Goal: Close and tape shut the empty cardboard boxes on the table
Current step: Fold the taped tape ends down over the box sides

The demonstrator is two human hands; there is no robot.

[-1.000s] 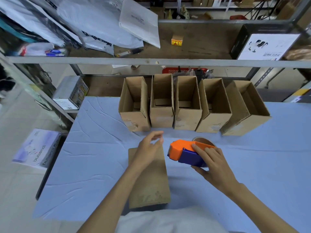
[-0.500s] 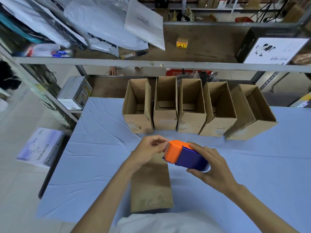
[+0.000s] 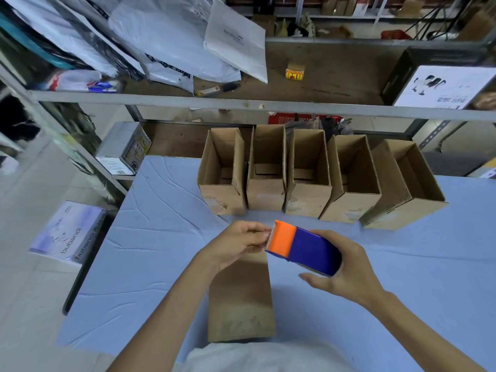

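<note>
Now | right grip (image 3: pixel 349 272) holds tape dispenser (image 3: pixel 308 245) | left grip (image 3: pixel 236 242) pinches its orange end

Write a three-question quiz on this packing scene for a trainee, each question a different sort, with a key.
1. True or false: the right hand holds the tape dispenser.
2. How many open boxes stand in the back row? A) three B) five C) seven
3. Fill in: the left hand pinches at the tape dispenser's ____ end.

Key: 1 true; 2 B; 3 orange.
</note>
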